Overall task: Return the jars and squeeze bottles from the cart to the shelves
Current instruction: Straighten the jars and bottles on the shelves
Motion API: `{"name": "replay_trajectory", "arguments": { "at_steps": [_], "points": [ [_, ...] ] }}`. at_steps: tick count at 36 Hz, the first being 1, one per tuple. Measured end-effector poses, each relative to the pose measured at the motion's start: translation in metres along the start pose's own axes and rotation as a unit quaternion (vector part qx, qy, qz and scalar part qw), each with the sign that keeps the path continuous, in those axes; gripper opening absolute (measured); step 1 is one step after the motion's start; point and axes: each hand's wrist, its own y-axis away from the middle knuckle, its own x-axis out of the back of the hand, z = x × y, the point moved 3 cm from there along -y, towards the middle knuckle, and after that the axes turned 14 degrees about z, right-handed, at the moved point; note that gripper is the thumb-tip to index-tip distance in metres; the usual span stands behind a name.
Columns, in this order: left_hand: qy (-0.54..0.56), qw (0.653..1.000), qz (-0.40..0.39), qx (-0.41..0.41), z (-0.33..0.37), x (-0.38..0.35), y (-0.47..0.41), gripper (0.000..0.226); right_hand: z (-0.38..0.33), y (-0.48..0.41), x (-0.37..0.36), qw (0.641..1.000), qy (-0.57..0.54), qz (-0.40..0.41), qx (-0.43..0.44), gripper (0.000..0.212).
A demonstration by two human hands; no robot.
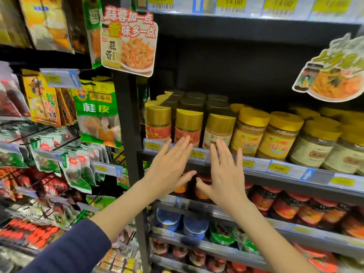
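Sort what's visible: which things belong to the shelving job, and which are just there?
Job: left hand, right hand, both open and empty; gold-lidded jars; shelf they stand on.
Just there: hanging packets; advert sign; blue tins below.

Bright, even store light falls from above and in front, lighting the fronts of the gold-lidded jars (189,125). The recess behind and above them lies in deep shadow. The price strips (275,6) along the top edge glare pale and smear. Packets (49,160) at the left edge and red jars (315,209) at lower right are blurred. The shelf rail (256,170) bows with wide-angle distortion.
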Motion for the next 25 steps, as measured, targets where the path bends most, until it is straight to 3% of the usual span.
{"name": "replay_trajectory", "arguments": {
  "at_steps": [25],
  "points": [
    [0.007, 0.998, -0.06, 0.007, 0.004, 0.016, -0.004, 0.074, 0.01, 0.0, 0.006, 0.999, 0.004, -0.002, 0.038, 0.096]
  ]
}}
